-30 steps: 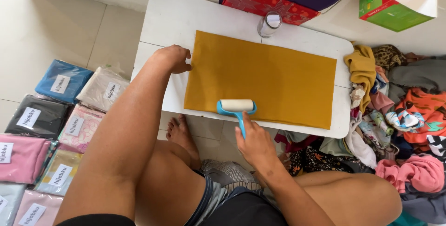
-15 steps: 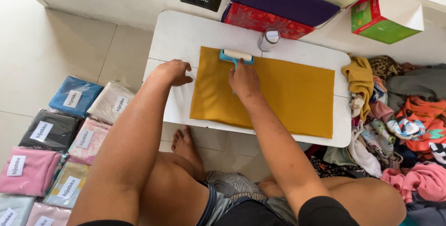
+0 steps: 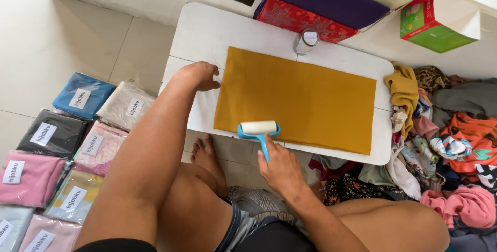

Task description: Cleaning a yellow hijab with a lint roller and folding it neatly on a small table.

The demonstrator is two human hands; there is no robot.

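Blue lint roller (image 3: 259, 133) gripped by right hand (image 3: 279, 166); left hand (image 3: 199, 76) fingers curled, pinning mustard cloth (image 3: 305, 102).

Clearance over table: open across cloth, obstructed at far edge.
Mustard cloth (image 3: 305, 99) lies flat and unobstructed; small jar (image 3: 305, 41) and stacked boxes (image 3: 310, 8) block the far edge, clothing heap (image 3: 445, 133) crowds the right end.

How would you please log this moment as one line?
left hand: pressing table beside mustard cloth | right hand: gripping lint roller at cloth's near edge
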